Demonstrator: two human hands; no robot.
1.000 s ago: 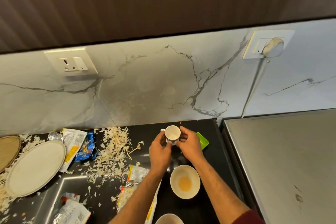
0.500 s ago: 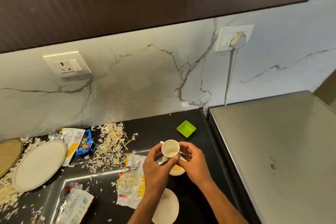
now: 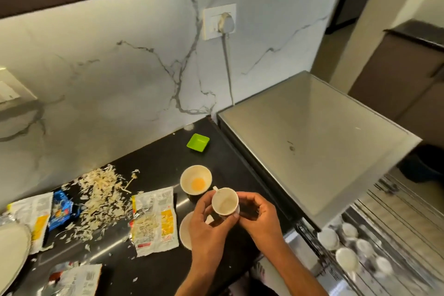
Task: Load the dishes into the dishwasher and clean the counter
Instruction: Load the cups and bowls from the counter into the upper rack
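Note:
A small white cup hangs above the black counter, held from both sides. My left hand grips its left side and base; my right hand curls round its right side. Behind it a white bowl with orange residue stands on the counter. A white saucer lies partly hidden under my left hand. At the lower right the pulled-out dishwasher rack holds several upturned white cups. The steel dishwasher top lies to the right.
Vegetable peelings and torn food wrappers litter the counter's left half. A green square dish sits near the marble wall. A large white plate shows at the left edge. A plugged socket is on the wall.
Both hands have carried the cup back from the wall toward the counter's front edge and to the right. The view has swung right, bringing the dishwasher rack into sight.

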